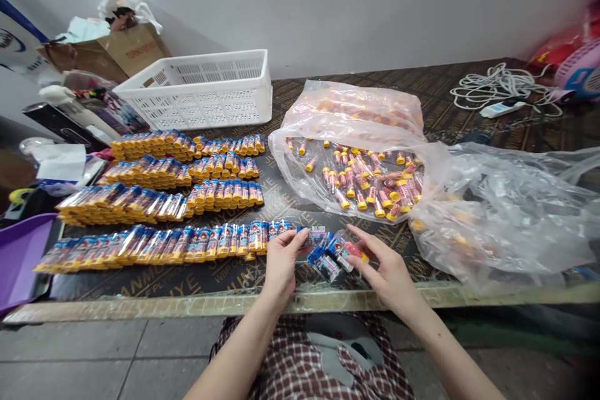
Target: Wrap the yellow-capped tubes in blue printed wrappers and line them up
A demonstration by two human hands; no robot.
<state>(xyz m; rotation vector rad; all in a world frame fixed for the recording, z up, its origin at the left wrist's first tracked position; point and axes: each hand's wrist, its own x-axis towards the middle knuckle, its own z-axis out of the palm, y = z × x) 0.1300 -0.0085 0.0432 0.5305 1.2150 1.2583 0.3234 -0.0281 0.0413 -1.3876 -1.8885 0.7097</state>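
Note:
My left hand (282,257) pinches a small clear packet with blue print (315,234) between thumb and fingers, at the right end of the front row. A little to the right, my right hand (385,265) curves around a small red tube with a yellow cap (355,251), its thumb against the lower side. Part of that grip is hidden. Between my hands lie several loose blue-printed packets (326,264), overlapping on the table. The front row of packed yellow-ended tubes (187,244) reaches away to the left of my left hand.
More stacked rows of packed tubes (159,169) stand behind. Beyond them is a white plastic basket (201,97). An open clear bag (360,119) holds many yellow-capped tubes (360,178). Another crumpled bag (510,219), a coiled white cable (497,87) and a purple tray (23,256) are at the sides.

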